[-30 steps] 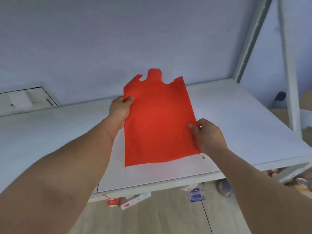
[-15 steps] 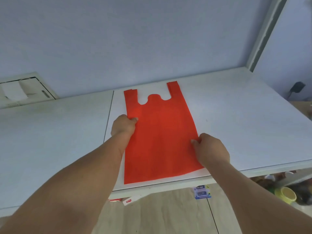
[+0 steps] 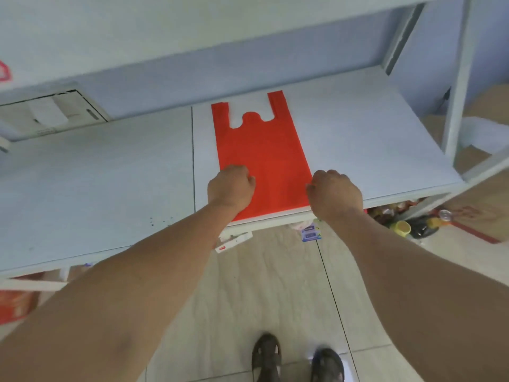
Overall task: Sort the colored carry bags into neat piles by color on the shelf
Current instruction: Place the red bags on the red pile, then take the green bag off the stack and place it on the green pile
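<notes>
I see 1 red bag (image 3: 264, 161) lying flat on the white shelf (image 3: 371, 128). Its 2 handles point to the back wall, and its bottom edge sits near the front lip of the shelf. My left hand (image 3: 231, 188) is curled up on the left side of the bag. My right hand (image 3: 334, 193) is curled up at the bag's right edge. I cannot tell if either hand is pinching the bag or just sitting on it, because the fingers are tucked under. Below the shelf there is a tan floor (image 3: 275, 285) with 2 dark shoes (image 3: 266, 357) on it.
</notes>
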